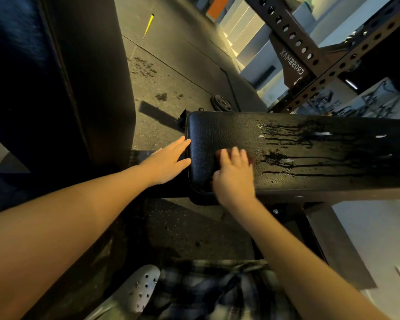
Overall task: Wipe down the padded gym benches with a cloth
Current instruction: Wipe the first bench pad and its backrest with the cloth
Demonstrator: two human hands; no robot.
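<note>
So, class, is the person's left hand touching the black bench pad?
Touching. In the head view the left hand lays straight fingertips against the end of the bench pad.

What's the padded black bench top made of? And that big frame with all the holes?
The bench pad looks like black vinyl or faux leather over padding: pebbled grain, slight sheen, liquid running in streaks rather than soaking in. The frame looks like painted or coated steel: dark matte square tubing with punched round holes.

Black pebbled bench pad (217, 132) with wet streaks. Dark speckled floor (171, 72), yellow stripe (148, 26). Blue-grey plaid shorts (206, 292). Pale grey shoe (139, 289). Orange panel (217, 5).
</note>
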